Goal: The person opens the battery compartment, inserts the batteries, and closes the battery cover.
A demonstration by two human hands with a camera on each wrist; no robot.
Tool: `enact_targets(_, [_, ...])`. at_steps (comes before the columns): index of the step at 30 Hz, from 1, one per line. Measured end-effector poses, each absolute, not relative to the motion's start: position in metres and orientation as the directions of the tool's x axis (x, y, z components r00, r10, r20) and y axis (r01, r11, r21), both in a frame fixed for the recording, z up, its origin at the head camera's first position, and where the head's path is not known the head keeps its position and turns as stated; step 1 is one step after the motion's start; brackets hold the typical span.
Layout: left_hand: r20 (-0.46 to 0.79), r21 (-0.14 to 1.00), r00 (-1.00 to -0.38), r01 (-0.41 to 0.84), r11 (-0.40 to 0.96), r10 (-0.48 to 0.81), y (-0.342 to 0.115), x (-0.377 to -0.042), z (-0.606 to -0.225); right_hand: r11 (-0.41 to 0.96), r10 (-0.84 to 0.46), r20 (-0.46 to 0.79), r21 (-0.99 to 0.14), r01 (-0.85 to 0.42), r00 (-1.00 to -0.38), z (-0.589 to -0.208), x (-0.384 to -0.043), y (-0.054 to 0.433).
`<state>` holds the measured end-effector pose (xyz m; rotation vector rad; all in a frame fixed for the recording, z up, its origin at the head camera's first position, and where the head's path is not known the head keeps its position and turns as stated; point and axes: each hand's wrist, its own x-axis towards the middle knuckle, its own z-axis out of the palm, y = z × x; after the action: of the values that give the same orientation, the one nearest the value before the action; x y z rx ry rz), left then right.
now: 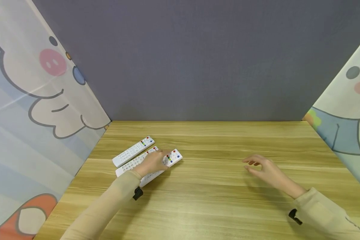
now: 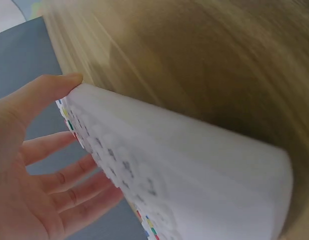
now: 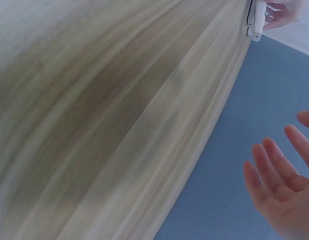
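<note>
Three white remote controls lie slanted side by side at the left of the wooden table. My left hand (image 1: 152, 162) grips the nearest remote control (image 1: 174, 158) across its width. In the left wrist view, the thumb presses one long edge of that remote and the fingers reach over toward the other side. The middle remote control (image 1: 132, 164) is partly hidden behind this hand. Beyond it lies the far remote control (image 1: 131, 153), fully in sight. My right hand (image 1: 265, 169) hovers over the table's right half, fingers loosely bent, holding nothing.
A wooden table (image 1: 216, 200) spreads under both hands. Along its back edge stands a dark grey panel (image 1: 204, 60). Cartoon-printed sheets hang at the left (image 1: 21, 116) and right (image 1: 348, 100) sides.
</note>
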<state>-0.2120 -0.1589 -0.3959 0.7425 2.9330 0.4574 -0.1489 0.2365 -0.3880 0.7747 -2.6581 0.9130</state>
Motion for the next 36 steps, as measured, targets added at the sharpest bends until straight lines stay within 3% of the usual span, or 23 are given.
enact_targets(21, [-0.038, 0.226, -0.879, 0.457, 0.86, 0.476, -0.1548, -0.2149, -0.406, 0.648, -0.402, 0.369, -0.532, -0.545, -0.838, -0.3913, -0.1486, 0.2365])
enact_targets(36, [-0.04, 0.268, -0.881, 0.446, 0.854, 0.472, -0.1536, -0.2142, -0.404, 0.653, -0.405, 0.342, -0.541, -0.53, -0.848, -0.3915, -0.1481, 0.235])
